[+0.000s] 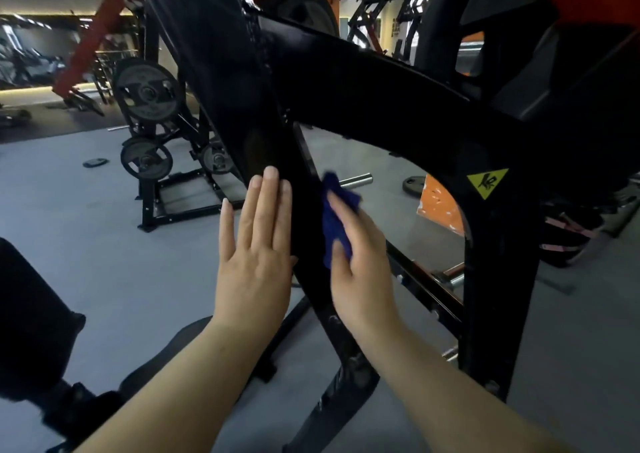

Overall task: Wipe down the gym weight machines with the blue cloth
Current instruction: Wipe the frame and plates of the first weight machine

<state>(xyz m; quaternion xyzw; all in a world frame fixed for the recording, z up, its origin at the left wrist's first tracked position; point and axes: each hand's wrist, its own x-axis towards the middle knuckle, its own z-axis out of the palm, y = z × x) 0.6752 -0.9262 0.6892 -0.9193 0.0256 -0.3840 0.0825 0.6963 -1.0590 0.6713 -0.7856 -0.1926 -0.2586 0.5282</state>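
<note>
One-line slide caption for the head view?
Right hand wipes black machine frame with blue cloth; left hand rests flat.

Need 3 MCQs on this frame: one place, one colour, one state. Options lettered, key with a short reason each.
1. Where is the blue cloth?
A. On the floor
B. Under the right hand, against the black frame bar
C. Draped over a weight plate

2. What colour is the warning sticker?
A. Yellow
B. Green
C. White

3. How is the left hand?
A. Fist
B. Gripping the cloth
C. Flat, fingers straight, on the bar

Key: 1 B, cloth shows between fingers and bar; 2 A, yellow triangle on the upright; 3 C, fingers lie extended along the bar.
</note>
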